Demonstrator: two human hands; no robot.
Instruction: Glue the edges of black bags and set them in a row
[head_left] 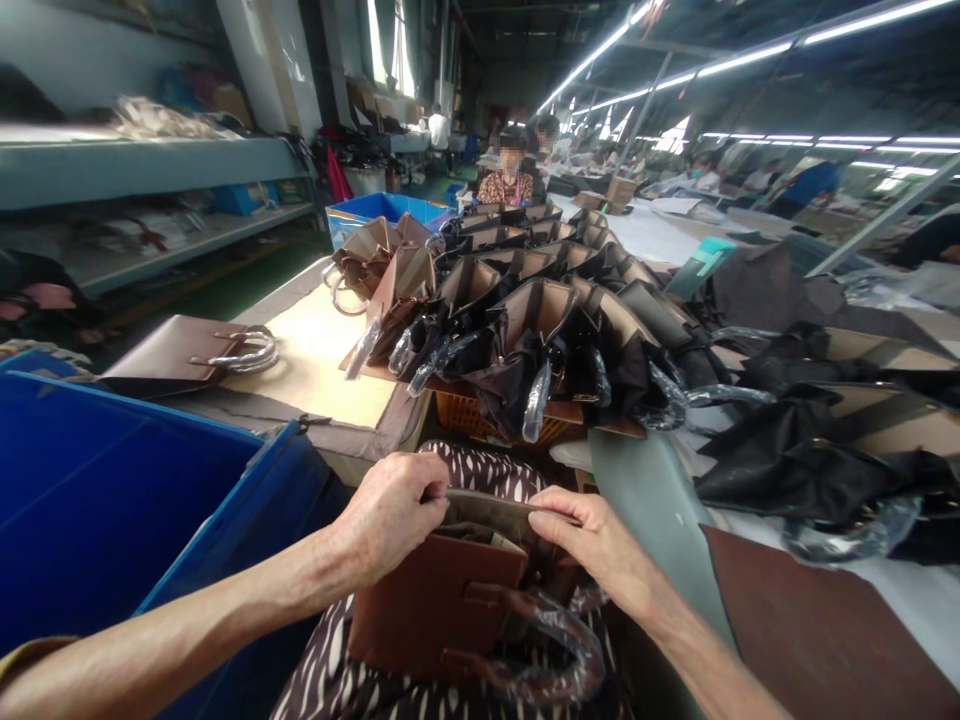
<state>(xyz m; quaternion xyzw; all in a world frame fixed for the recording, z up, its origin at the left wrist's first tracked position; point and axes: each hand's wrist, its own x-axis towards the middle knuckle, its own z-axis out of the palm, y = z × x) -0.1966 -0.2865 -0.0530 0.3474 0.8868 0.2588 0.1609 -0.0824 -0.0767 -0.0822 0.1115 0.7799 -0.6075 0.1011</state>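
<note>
A brown handbag rests on my lap, its top open and its plastic-wrapped handle hanging to the right. My left hand is closed on the bag's upper edge at the left, the fingers curled over it. At the right end of the same far edge, my right hand pinches the rim between thumb and fingers. Beige lining shows inside the opening. The lower part of the bag's far side is hidden.
Rows of black and brown handbags crowd the table ahead. One brown bag lies at the left by a blue bin. More black bags lie at the right, near a brown sheet. A person sits beyond.
</note>
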